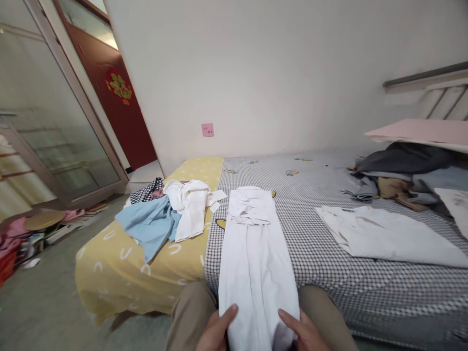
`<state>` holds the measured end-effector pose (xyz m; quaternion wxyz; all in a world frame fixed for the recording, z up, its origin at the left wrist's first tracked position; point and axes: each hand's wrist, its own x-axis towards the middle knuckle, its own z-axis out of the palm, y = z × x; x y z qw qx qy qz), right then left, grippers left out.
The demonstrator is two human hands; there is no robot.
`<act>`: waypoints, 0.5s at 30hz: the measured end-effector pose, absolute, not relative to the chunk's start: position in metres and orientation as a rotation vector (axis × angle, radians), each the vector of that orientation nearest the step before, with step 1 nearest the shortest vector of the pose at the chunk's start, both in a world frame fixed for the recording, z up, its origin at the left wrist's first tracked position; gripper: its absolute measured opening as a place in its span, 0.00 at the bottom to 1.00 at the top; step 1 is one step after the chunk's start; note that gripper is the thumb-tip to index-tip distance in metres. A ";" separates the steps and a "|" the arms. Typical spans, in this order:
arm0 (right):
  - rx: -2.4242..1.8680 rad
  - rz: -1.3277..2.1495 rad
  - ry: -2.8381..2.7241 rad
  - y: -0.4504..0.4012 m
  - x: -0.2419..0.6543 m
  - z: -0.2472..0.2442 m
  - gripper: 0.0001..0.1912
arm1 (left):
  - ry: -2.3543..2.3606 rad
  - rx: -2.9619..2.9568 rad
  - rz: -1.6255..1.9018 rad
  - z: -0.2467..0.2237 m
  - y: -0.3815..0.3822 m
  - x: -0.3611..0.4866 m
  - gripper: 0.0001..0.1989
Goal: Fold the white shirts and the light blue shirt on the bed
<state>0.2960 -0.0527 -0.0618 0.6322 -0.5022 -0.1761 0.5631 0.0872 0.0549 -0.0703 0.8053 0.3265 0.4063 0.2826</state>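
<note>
A white shirt [256, 263] lies folded into a long strip on a grey checked bedsheet [329, 278], its collar at the far end. My left hand [216, 330] rests on the near end at the left edge, and my right hand [303, 331] lies on the right edge. Their thumbs and undersides are out of sight, so any grip is hidden. Between them the shirt's end drops out of the bottom of the view. My knees in khaki trousers [190, 307] flank the shirt.
A flat white garment [387, 239] lies to the right, with dark and grey clothes [402, 158] beyond it under a pink board [420, 129]. Left, a light blue cloth [149, 224] and white cloth [190, 204] lie on a yellow bedsheet [120, 278]. Assorted items sit on the floor [44, 234].
</note>
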 end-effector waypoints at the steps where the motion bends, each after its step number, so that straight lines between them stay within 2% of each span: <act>1: -1.118 1.295 -0.367 -0.058 0.298 -0.056 0.44 | 0.833 0.677 0.571 -0.059 0.053 0.082 0.32; 11: -0.911 1.503 -0.185 -0.077 0.304 -0.023 0.32 | 0.964 0.552 0.605 0.000 0.048 0.094 0.34; 15: -0.877 1.412 -0.225 -0.078 0.302 -0.013 0.33 | 0.969 0.464 0.637 0.014 0.040 0.101 0.27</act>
